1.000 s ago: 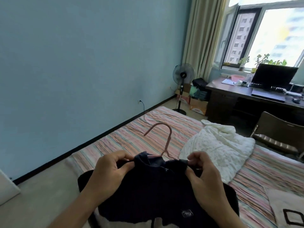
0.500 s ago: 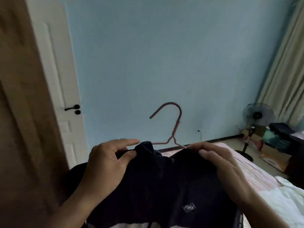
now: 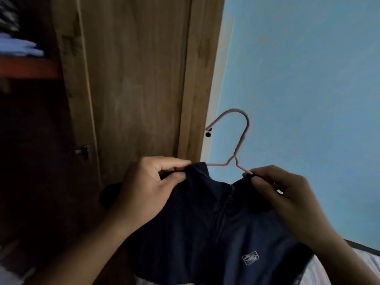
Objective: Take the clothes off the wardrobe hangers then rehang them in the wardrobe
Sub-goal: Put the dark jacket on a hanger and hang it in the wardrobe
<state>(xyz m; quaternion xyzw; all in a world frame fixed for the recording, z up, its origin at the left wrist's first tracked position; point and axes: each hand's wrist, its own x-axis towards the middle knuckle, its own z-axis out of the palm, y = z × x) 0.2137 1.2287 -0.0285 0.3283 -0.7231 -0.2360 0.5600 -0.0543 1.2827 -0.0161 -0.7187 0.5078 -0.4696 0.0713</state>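
1. Now you have one wardrobe [image 3: 133,79] at left, one dark garment [image 3: 216,233], one pink hanger [image 3: 239,145].
2. Your left hand [image 3: 148,190] pinches the left collar; your right hand [image 3: 287,194] pinches the right collar and hanger wire.
3. Between both grips the hanger stands upright, hook tip pointing left; the garment hangs below.

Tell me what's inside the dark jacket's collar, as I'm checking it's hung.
A pink hanger: its hook and neck rise from the dark jacket. Its shoulders are covered by cloth and both hands.
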